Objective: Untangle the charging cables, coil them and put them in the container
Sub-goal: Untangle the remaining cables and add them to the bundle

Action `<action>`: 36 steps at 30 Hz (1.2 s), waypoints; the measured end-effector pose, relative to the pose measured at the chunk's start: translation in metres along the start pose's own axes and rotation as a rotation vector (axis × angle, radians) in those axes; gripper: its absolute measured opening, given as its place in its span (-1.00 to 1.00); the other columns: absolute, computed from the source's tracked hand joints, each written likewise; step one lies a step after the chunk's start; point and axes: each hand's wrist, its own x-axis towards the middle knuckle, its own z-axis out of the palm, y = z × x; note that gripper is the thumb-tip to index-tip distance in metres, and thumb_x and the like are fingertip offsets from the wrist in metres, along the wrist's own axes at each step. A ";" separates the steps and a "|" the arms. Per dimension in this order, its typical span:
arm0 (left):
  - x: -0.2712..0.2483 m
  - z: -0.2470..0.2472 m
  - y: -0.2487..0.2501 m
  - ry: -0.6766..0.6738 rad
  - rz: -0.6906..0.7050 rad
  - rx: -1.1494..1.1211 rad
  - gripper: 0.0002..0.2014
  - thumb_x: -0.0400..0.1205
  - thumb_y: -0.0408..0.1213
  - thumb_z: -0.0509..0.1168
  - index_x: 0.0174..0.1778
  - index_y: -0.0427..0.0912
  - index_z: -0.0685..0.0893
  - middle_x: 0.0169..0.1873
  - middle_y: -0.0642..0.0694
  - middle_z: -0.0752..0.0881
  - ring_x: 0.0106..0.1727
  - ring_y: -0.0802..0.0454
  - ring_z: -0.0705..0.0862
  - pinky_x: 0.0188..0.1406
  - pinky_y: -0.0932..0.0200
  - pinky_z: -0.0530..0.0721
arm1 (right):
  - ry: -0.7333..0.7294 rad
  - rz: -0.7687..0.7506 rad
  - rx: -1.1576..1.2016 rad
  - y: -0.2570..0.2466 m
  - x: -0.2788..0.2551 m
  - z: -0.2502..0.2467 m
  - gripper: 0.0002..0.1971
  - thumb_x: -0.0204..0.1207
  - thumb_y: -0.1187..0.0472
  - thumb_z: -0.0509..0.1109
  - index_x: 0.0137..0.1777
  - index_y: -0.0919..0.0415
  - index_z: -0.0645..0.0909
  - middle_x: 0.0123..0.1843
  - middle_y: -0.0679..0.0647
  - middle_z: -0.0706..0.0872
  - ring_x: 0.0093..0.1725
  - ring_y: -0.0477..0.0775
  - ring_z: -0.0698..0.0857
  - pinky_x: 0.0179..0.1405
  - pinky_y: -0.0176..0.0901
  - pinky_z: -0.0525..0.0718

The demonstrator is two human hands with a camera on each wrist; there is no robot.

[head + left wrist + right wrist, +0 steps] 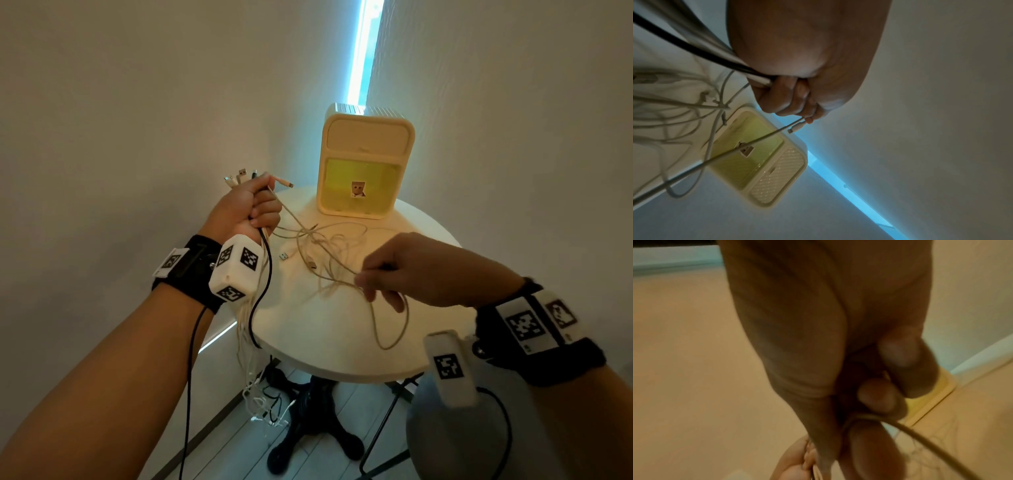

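A plain room corner, likely in a home: bare white walls [137, 102], a pale plank floor [239, 442], and a small round white table [342, 356] on a black pedestal base [315, 421], lit by a thin blue light strip [363, 51].

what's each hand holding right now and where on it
Left hand grips a bundle of cables just below their plugs; right hand pinches one pale cable mid-length.
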 end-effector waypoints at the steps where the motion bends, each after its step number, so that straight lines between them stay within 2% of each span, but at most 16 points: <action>1: 0.001 -0.002 0.003 0.001 0.003 -0.003 -0.66 0.90 -0.18 0.14 -0.22 -0.12 0.51 -0.69 0.11 0.26 -0.74 0.22 0.23 -0.84 0.36 0.16 | -0.021 0.057 -0.049 0.007 -0.004 -0.004 -0.65 0.75 -0.11 0.37 -0.19 0.01 0.79 -0.38 -0.01 0.82 -0.45 -0.11 0.65 -0.20 -0.16 0.66; 5: 0.006 -0.008 0.005 0.010 0.006 -0.020 -0.65 0.92 -0.15 0.11 -0.17 -0.13 0.57 -0.69 0.11 0.28 -0.75 0.21 0.24 -0.84 0.35 0.18 | -0.064 0.354 -0.197 0.030 -0.006 -0.014 -0.70 0.71 -0.04 0.46 -0.17 0.10 0.83 -0.30 0.08 0.86 -0.42 0.00 0.73 -0.43 -0.19 0.73; 7: 0.007 -0.006 0.002 0.006 0.017 0.008 -0.66 0.92 -0.13 0.11 -0.15 -0.12 0.57 -0.69 0.11 0.27 -0.75 0.22 0.24 -0.84 0.35 0.19 | 0.071 0.408 -0.239 0.033 -0.001 -0.016 -0.85 0.70 0.08 0.47 0.01 0.09 0.83 -0.17 0.13 0.86 -0.41 0.09 0.83 -0.45 -0.18 0.79; 8: 0.006 -0.004 -0.001 0.007 0.025 0.032 -0.67 0.92 -0.13 0.11 -0.14 -0.13 0.57 -0.69 0.11 0.27 -0.75 0.22 0.23 -0.84 0.35 0.19 | 0.155 0.394 -0.253 0.032 0.002 -0.017 -0.85 0.70 0.15 0.44 0.17 0.08 0.81 -0.06 0.12 0.86 -0.39 0.10 0.85 -0.44 -0.17 0.80; 10: 0.003 0.001 -0.006 0.022 0.055 0.086 -0.70 0.91 -0.15 0.14 -0.09 -0.14 0.60 -0.68 0.11 0.26 -0.73 0.23 0.22 -0.83 0.35 0.18 | 0.297 0.306 -0.229 0.024 0.012 -0.018 -0.63 0.69 0.25 0.37 0.47 0.05 0.70 0.27 0.10 0.75 -0.25 0.09 0.85 -0.31 -0.15 0.82; 12: -0.003 0.009 -0.011 0.046 0.089 0.140 -0.74 0.90 -0.16 0.19 -0.04 -0.17 0.64 -0.65 0.10 0.24 -0.70 0.23 0.19 -0.80 0.34 0.16 | 0.427 0.169 -0.081 0.008 0.020 -0.020 -0.52 0.70 0.30 0.32 0.60 0.03 0.60 0.46 0.11 0.59 -0.06 0.14 0.84 -0.15 0.02 0.88; 13: -0.006 0.013 -0.014 0.051 0.098 0.163 -0.76 0.89 -0.16 0.22 -0.01 -0.18 0.67 -0.64 0.10 0.23 -0.69 0.22 0.18 -0.79 0.34 0.16 | 0.479 0.100 0.014 -0.002 0.024 -0.019 -0.51 0.71 0.30 0.30 0.62 0.03 0.58 0.46 0.10 0.58 -0.07 0.14 0.85 -0.19 0.09 0.90; 14: -0.009 0.017 -0.017 0.047 0.098 0.180 -0.77 0.89 -0.16 0.24 0.01 -0.18 0.69 -0.63 0.10 0.23 -0.67 0.22 0.18 -0.78 0.33 0.16 | 0.500 0.040 0.105 -0.013 0.029 -0.017 -0.52 0.73 0.28 0.30 0.64 0.05 0.56 0.44 0.08 0.61 -0.13 0.13 0.86 -0.28 0.10 0.90; 16: -0.016 0.024 -0.023 0.013 0.076 0.203 -0.79 0.88 -0.16 0.26 0.04 -0.18 0.72 -0.62 0.10 0.21 -0.67 0.21 0.16 -0.77 0.33 0.15 | 0.413 -0.037 0.260 -0.034 0.040 -0.007 -0.51 0.77 0.17 0.36 0.69 0.08 0.48 0.32 0.04 0.71 -0.24 0.10 0.87 -0.43 0.05 0.86; 18: -0.022 0.028 -0.025 -0.015 0.052 0.213 -0.80 0.87 -0.16 0.26 0.09 -0.18 0.73 -0.64 0.10 0.20 -0.68 0.21 0.16 -0.75 0.33 0.13 | 0.274 -0.057 0.332 -0.049 0.052 0.002 -0.40 0.75 0.06 0.43 0.75 0.00 0.35 0.17 0.07 0.79 -0.26 0.13 0.89 -0.48 0.06 0.84; 20: -0.023 0.025 -0.024 -0.015 0.046 0.207 -0.78 0.88 -0.18 0.24 0.14 -0.20 0.74 -0.65 0.10 0.22 -0.71 0.20 0.18 -0.75 0.34 0.14 | 0.231 -0.060 0.367 -0.054 0.064 0.009 -0.36 0.73 0.06 0.46 0.75 -0.03 0.29 0.03 0.16 0.85 -0.27 0.22 0.89 -0.48 0.11 0.85; 23: -0.021 0.015 -0.020 -0.002 0.022 0.154 -0.76 0.90 -0.18 0.20 0.12 -0.22 0.73 -0.68 0.09 0.25 -0.74 0.21 0.20 -0.81 0.36 0.19 | 0.264 -0.027 0.471 -0.053 0.078 0.016 -0.52 0.73 0.13 0.48 0.57 0.16 0.44 -0.12 0.26 0.88 -0.41 0.17 0.81 -0.59 -0.02 0.74; 27: -0.021 0.016 -0.020 -0.014 -0.014 0.162 -0.77 0.89 -0.19 0.22 0.09 -0.23 0.72 -0.69 0.10 0.27 -0.76 0.21 0.21 -0.82 0.38 0.19 | 0.321 0.007 0.509 -0.051 0.087 0.023 -0.75 0.72 0.09 0.48 0.22 0.27 0.64 -0.32 0.19 0.82 -0.56 0.02 0.65 -0.70 -0.18 0.53; 32: -0.015 0.013 -0.020 -0.065 -0.067 0.132 -0.74 0.89 -0.18 0.20 0.02 -0.22 0.71 -0.69 0.10 0.27 -0.75 0.22 0.23 -0.83 0.36 0.22 | 0.308 0.048 0.528 -0.041 0.084 0.021 -0.84 0.72 0.31 0.40 0.14 0.44 0.67 -0.42 0.14 0.74 -0.63 -0.03 0.55 -0.73 -0.22 0.45; 34: -0.013 0.011 -0.020 -0.059 -0.055 0.133 -0.75 0.89 -0.18 0.19 0.03 -0.21 0.70 -0.69 0.10 0.28 -0.74 0.23 0.23 -0.82 0.36 0.22 | 0.305 0.037 0.522 -0.039 0.080 0.021 -0.84 0.73 0.29 0.36 0.13 0.42 0.65 -0.37 0.16 0.78 -0.61 -0.02 0.57 -0.71 -0.19 0.48; 36: -0.014 0.013 -0.023 -0.074 -0.058 0.144 -0.76 0.88 -0.17 0.21 0.07 -0.21 0.71 -0.69 0.10 0.28 -0.74 0.22 0.23 -0.82 0.36 0.22 | 0.311 0.026 0.520 -0.041 0.080 0.022 -0.80 0.77 0.17 0.37 0.11 0.35 0.62 -0.29 0.21 0.84 -0.59 0.00 0.58 -0.69 -0.19 0.49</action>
